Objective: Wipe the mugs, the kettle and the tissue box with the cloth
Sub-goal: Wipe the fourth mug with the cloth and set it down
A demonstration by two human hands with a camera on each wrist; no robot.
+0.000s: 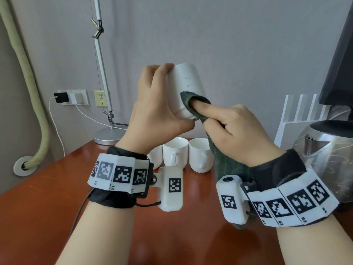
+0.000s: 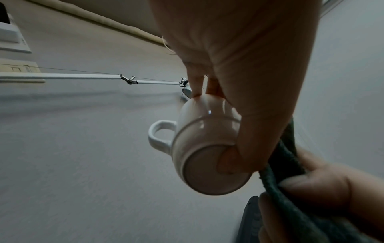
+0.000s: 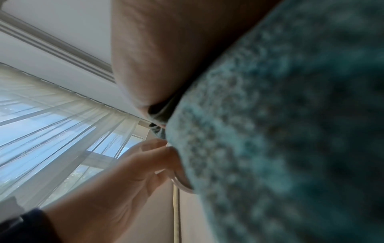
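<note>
My left hand [image 1: 162, 104] grips a white mug [image 1: 187, 87] raised above the table, thumb under its base and fingers over its rim. The left wrist view shows the mug [image 2: 199, 148] from below, base toward the camera and handle to the left. My right hand [image 1: 233, 129] holds a dark green cloth [image 1: 225, 161] and its forefinger presses the cloth's end against the mug's side. The cloth [image 3: 290, 131] fills most of the right wrist view. Three more white mugs [image 1: 175, 152] stand on the red-brown table [image 1: 47, 207]. A steel kettle [image 1: 330, 153] stands at the right.
A desk lamp's base [image 1: 108, 136] sits at the table's back left, its arm rising up the wall. A white slatted rack [image 1: 299, 111] and a dark monitor [image 1: 340, 64] are at the back right. Wall sockets with a charger and cable [image 1: 72, 98] lie left.
</note>
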